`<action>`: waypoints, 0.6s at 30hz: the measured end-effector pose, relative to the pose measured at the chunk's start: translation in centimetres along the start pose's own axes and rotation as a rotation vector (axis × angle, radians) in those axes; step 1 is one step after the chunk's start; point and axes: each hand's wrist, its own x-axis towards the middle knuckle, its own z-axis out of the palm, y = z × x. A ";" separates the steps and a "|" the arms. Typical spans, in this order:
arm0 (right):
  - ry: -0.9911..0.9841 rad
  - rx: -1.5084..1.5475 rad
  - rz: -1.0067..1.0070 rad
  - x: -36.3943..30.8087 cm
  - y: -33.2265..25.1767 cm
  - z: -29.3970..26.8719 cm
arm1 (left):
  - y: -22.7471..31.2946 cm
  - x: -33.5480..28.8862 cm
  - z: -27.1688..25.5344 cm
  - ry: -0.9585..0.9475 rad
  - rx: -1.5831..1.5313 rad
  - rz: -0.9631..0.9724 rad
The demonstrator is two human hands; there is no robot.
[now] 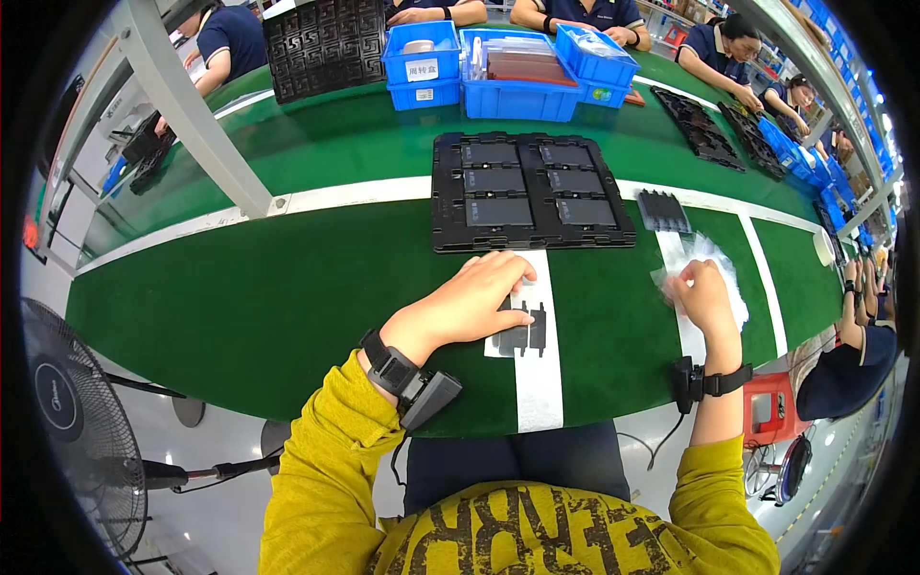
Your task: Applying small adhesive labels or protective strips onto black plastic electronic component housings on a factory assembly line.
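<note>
My left hand (pixel 467 299) lies over small black die-cut pieces (pixel 522 335) on a white backing sheet, its fingers stretched and its thumb on the pieces. Part of the pieces is hidden under it. To the right, my right hand (pixel 707 297) has its fingertips pinched together at a crumpled heap of clear plastic film (pixel 725 273) and seems to grip its edge. Beyond my left hand sits a black tray (pixel 533 233) holding several flat black rectangular parts (pixel 499 213). A small stack of black sheets (pixel 661 211) lies just beyond the film.
White tape strips (pixel 540 402) cross the green table (pixel 240 326). Blue bins (pixel 517 101) and an upright black tray (pixel 326 48) stand at the back. A grey metal post (pixel 192 105) rises at left, near a fan (pixel 72 412). Other people work across the table and at right.
</note>
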 end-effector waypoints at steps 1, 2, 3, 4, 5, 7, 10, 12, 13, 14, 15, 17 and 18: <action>-0.022 0.003 0.040 -0.1 -0.9 -0.3 | -0.1 -0.3 0.0 0.003 0.001 0.000; -0.043 0.006 0.081 -0.2 -1.5 -0.5 | -0.1 -0.5 0.0 0.008 0.059 -0.025; -0.036 0.003 0.076 -0.2 -1.3 -0.7 | -0.1 -0.6 -0.1 0.017 0.119 -0.045; -0.068 0.026 0.056 -0.2 -0.9 -0.8 | -0.1 -0.7 -0.1 0.024 0.123 -0.041; -0.100 0.049 0.035 -0.1 -0.8 -1.0 | 0.0 -0.7 -0.1 -0.001 0.150 -0.041; -0.083 0.027 -0.051 1.0 -3.5 -2.8 | -0.3 -0.7 0.1 -0.011 0.201 -0.025; -0.111 0.167 -0.231 3.6 -10.4 -4.6 | -0.2 -1.2 -0.3 -0.009 0.229 -0.045; -0.202 0.308 -0.364 6.2 -14.4 -2.9 | -0.3 -1.5 -0.3 0.001 0.238 -0.057; -0.235 0.356 -0.389 7.7 -16.4 -1.1 | -0.5 -1.7 -0.4 0.012 0.251 -0.073; -0.258 0.366 -0.401 9.4 -17.0 1.1 | -0.3 -1.2 -0.4 0.010 0.249 -0.054; -0.274 0.279 -0.417 10.6 -18.4 2.1 | -0.2 -0.9 -0.4 0.008 0.251 -0.037; -0.292 0.097 -0.378 12.2 -21.1 4.4 | -0.2 -1.0 -0.5 0.016 0.265 -0.036; -0.323 0.046 -0.322 12.5 -22.5 4.9 | -0.4 -1.1 -0.3 0.029 0.269 -0.021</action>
